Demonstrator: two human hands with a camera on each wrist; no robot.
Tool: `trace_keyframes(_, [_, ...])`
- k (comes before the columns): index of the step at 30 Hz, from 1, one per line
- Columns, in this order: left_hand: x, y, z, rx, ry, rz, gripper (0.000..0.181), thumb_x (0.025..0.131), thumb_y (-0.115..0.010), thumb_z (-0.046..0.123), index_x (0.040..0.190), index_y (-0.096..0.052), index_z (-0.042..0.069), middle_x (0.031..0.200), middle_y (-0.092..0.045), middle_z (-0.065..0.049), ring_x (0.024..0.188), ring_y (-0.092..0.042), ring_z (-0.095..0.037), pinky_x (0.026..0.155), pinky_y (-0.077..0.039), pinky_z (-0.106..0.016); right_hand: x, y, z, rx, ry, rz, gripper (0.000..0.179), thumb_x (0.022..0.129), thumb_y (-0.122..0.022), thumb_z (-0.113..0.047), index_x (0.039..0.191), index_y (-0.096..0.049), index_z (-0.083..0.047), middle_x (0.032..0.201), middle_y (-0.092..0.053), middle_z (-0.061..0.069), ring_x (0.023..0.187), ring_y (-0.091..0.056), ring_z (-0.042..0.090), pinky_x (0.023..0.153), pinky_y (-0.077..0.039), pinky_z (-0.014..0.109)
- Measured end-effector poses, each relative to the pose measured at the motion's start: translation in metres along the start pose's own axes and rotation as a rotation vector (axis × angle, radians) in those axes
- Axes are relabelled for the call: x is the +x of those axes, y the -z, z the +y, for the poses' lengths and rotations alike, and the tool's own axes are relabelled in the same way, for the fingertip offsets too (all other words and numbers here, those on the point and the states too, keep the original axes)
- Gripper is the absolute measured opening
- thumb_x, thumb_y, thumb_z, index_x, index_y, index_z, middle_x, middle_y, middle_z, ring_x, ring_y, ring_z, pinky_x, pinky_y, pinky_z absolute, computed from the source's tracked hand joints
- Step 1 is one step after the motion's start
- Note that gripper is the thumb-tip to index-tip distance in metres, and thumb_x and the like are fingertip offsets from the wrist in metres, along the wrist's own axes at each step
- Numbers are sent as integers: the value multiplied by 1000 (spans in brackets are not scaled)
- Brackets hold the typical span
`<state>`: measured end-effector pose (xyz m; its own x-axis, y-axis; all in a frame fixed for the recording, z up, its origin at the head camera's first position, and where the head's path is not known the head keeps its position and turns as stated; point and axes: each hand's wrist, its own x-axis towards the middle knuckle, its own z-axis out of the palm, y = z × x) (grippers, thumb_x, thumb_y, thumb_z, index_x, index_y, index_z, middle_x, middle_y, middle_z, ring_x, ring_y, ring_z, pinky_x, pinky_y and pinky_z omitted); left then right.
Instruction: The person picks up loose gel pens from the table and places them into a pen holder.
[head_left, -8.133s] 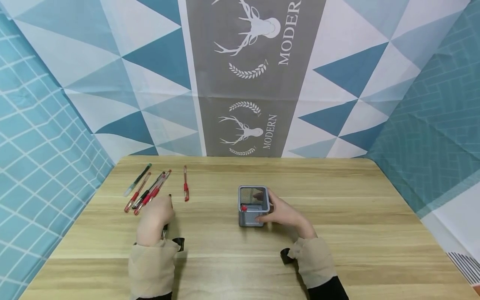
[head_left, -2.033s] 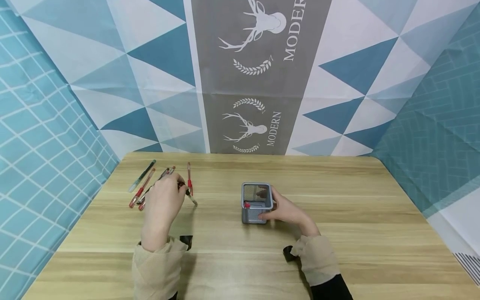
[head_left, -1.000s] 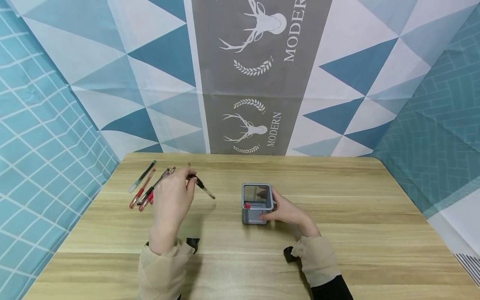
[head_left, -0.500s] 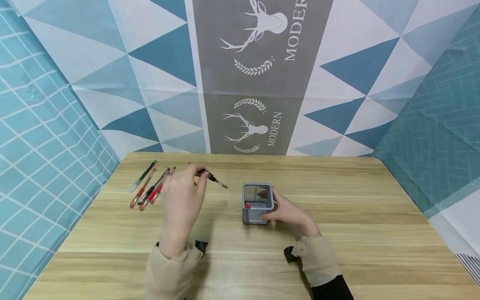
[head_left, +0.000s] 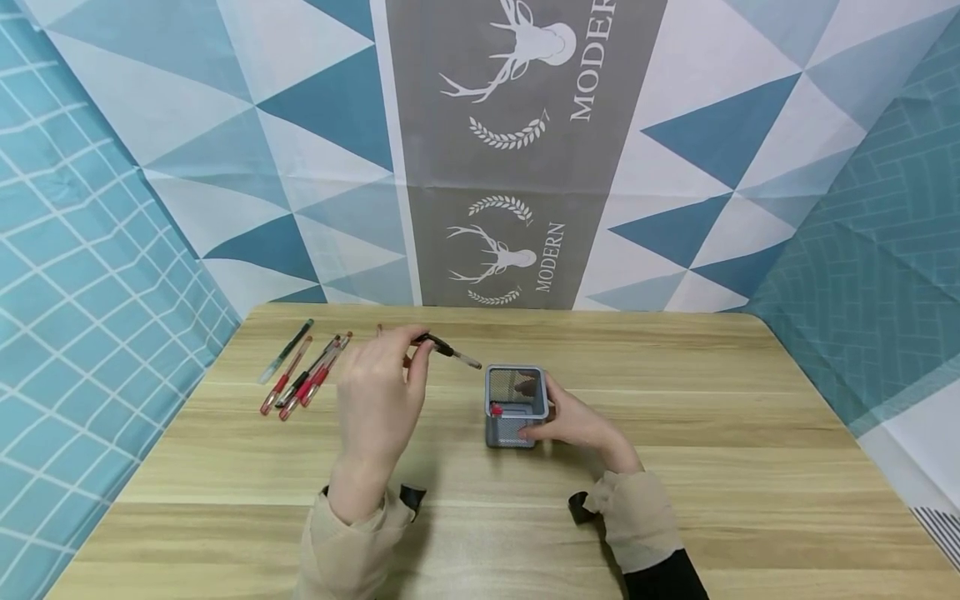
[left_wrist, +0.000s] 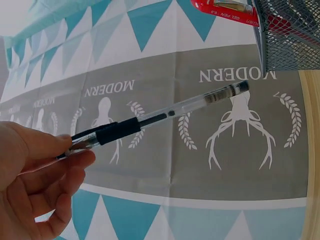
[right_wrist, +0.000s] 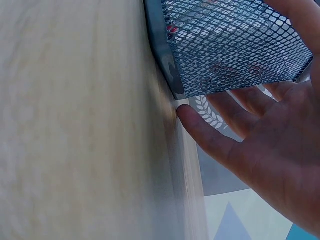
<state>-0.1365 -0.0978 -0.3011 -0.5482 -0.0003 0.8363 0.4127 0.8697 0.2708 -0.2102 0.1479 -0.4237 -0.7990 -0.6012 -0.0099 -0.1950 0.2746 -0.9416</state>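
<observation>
The left hand (head_left: 381, 387) pinches the pen (head_left: 446, 347) at one end, its long axis slanting rightward toward the mesh cup (head_left: 504, 431) the right hand (head_left: 572, 419) grips.

The holder (head_left: 501, 433) is walled in rough metal mesh. At ten o'clock from it, glossy clear plastic is shown by the black pen (head_left: 447, 348), its grip finished matt. The surface (head_left: 675, 400) is smoothly wood-grained; the cuffs (head_left: 348, 546) are made of matt cloth.
</observation>
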Motion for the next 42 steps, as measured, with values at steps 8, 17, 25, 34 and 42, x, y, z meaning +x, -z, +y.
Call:
trace_keyframes(8, [-1, -3, 6, -27, -89, -43, 16, 82, -66, 12, 96, -67, 5, 85, -69, -8, 71, -64, -21, 64, -46, -34, 0, 0, -1, -21, -1, 3, 85, 73, -75, -13, 138, -22, -11, 135, -38, 17, 121, -42, 32, 96, -39, 43])
trace_keyframes(17, [-4, -15, 6, -12, -295, -105, 12, 82, -64, 8, 94, -66, 7, 83, -69, -4, 72, -63, -19, 68, -46, -32, 0, 0, 0, -12, 0, 3, 85, 73, -76, -12, 139, -22, -11, 132, -42, 17, 117, -46, 32, 97, -38, 44])
trace_keyframes(25, [-6, -22, 6, -35, -388, -197, 18, 76, -66, -1, 91, -66, 10, 84, -67, -1, 77, -63, -17, 69, -44, -29, 1, 0, 1, -12, 21, 1, 83, 73, -75, -14, 138, -24, -13, 133, -41, 18, 117, -45, 32, 98, -36, 47])
trace_keyframes(34, [-9, -28, 9, 35, -429, -323, 29, 75, -59, -8, 93, -66, 13, 87, -66, 1, 79, -62, -15, 72, -44, -28, 1, 1, 2, -3, -4, 3, 82, 74, -75, -13, 139, -23, -14, 136, -37, 19, 121, -42, 34, 97, -38, 46])
trace_keyframes(42, [-14, -36, 12, 56, -470, -386, 29, 73, -58, -7, 91, -66, 14, 88, -65, 0, 79, -61, -17, 75, -44, -30, 0, 0, 0, 17, -11, -11, 84, 74, -74, -13, 139, -22, -16, 133, -41, 18, 111, -50, 33, 93, -41, 38])
